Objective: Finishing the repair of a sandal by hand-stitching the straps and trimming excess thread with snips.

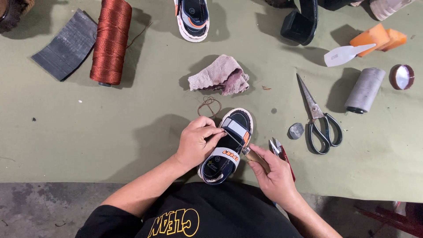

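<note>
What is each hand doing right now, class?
Left hand: fingers closed, pinching the sandal strap.
Right hand: closed on an awl.

black short-sleeved shirt (211,216) with curved yellow lettering across the front, both forearms bare, no gloves

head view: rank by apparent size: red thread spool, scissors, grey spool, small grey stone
1. red thread spool
2. scissors, thinner but about as long, so close
3. grey spool
4. small grey stone
</note>
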